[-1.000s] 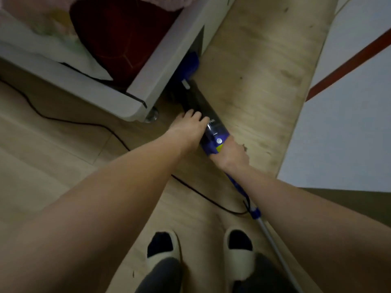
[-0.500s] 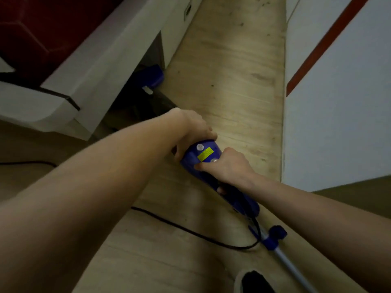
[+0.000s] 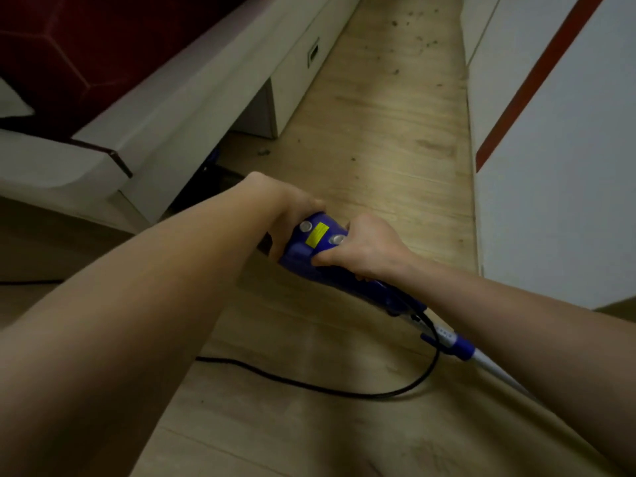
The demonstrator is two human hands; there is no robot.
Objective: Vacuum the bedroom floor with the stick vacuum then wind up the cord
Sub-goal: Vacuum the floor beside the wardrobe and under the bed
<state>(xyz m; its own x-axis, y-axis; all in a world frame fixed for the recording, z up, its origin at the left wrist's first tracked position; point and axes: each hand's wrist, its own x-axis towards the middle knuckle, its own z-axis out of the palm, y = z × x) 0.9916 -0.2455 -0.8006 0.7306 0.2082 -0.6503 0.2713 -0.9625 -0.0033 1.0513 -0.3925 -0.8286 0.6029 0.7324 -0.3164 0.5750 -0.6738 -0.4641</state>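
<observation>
The blue stick vacuum (image 3: 318,241) lies low over the wooden floor, its dark front end hidden in the shadow under the white bed frame (image 3: 179,122). My left hand (image 3: 292,208) grips the front of the blue body. My right hand (image 3: 364,246) grips the body just behind the yellow label. The silver tube (image 3: 495,371) runs back to the lower right, under my right forearm. The black cord (image 3: 309,385) leaves the rear of the body and loops across the floor to the left.
A white wall with a red stripe (image 3: 537,74) closes the right side. A narrow strip of wooden floor (image 3: 395,108) runs ahead between bed and wall, with dark crumbs (image 3: 409,17) scattered far ahead. A dark red cover (image 3: 69,46) lies on the bed.
The vacuum has slid further under the bed while my view dropped lower and forward. Both hands keep hold of the body; my slippered feet have left the view.
</observation>
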